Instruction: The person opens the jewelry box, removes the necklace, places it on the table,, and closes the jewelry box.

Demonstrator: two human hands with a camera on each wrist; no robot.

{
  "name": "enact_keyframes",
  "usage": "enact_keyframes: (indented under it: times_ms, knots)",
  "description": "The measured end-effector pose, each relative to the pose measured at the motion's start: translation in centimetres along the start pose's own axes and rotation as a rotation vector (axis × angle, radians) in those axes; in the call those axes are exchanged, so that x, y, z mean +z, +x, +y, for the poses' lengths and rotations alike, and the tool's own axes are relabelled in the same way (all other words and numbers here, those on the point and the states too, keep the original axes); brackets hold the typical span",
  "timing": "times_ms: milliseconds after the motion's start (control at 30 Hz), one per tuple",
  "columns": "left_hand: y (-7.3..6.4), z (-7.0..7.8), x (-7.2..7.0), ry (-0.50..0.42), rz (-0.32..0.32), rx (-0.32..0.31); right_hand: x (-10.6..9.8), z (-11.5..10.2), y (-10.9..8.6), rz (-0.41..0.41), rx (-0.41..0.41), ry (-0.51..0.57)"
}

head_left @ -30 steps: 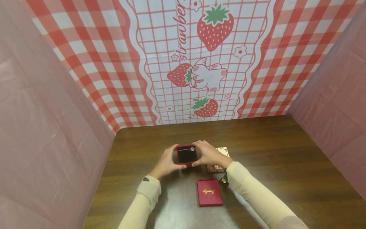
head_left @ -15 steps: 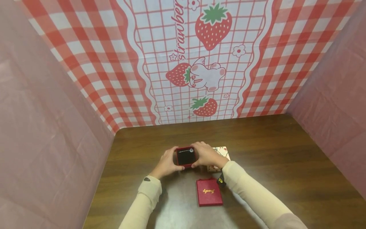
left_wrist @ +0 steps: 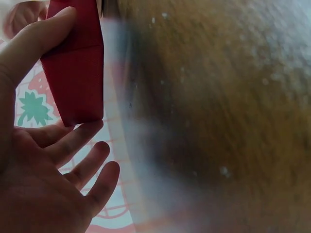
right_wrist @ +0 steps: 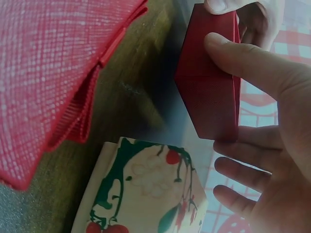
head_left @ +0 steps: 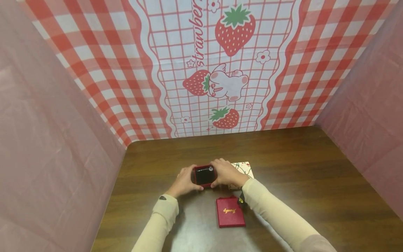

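Both hands hold a small red jewelry box (head_left: pixel 204 177), without its cover, over the middle of the table. Its black lining carries a thin silver chain with a round pendant (head_left: pixel 211 169) along the far side. My left hand (head_left: pixel 185 182) grips the left end, thumb on the near wall (left_wrist: pixel 80 39) and index and middle fingertips at the far one. The right hand (head_left: pixel 227 173) pinches the other end the same way; its remaining fingers are spread in the right wrist view. Nearer to me lies a flat red lid (head_left: pixel 230 214) with gold lettering and a ribbon at its edge.
A cream box with a cherry and flower print (right_wrist: pixel 150 189) sits beside and partly beneath the right forearm. The brown wooden table (head_left: pixel 283 157) meets a strawberry-print cloth (head_left: pixel 226 84) at the back, with pink cloth walls (head_left: pixel 56 140) at both sides.
Both hands have brought the jewelry box slightly nearer to me. The lid and the printed box have stayed in place.
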State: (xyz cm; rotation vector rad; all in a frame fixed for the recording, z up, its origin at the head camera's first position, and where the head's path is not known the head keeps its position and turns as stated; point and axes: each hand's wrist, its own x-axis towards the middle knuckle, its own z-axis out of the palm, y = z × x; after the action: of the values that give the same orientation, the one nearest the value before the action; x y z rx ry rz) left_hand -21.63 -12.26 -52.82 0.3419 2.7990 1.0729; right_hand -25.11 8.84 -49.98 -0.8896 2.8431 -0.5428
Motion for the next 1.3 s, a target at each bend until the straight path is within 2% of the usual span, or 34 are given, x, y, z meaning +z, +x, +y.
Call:
enact_keyframes:
  times_ms: [367, 833, 967, 1133, 1300]
  knots:
    - [0.2, -0.4, 0.3, 0.024, -0.025, 0.029, 0.8, 0.1, -0.1, -0.023, 0.018, -0.02]
    - [0.0, -0.5, 0.4, 0.027, -0.031, 0.009, 1.4, 0.2, -0.1, -0.01, -0.003, -0.058]
    - [0.0, -0.6, 0.4, 0.033, -0.031, 0.029, 1.3, 0.1, -0.1, -0.011, -0.009, -0.067]
    - [-0.1, -0.5, 0.2, 0.026, -0.059, 0.046, 1.1, 0.0, -0.2, -0.022, -0.011, -0.069]
    - [-0.2, -0.6, 0.1, 0.013, -0.058, 0.042, 1.1, -0.1, -0.2, -0.022, -0.007, -0.075]
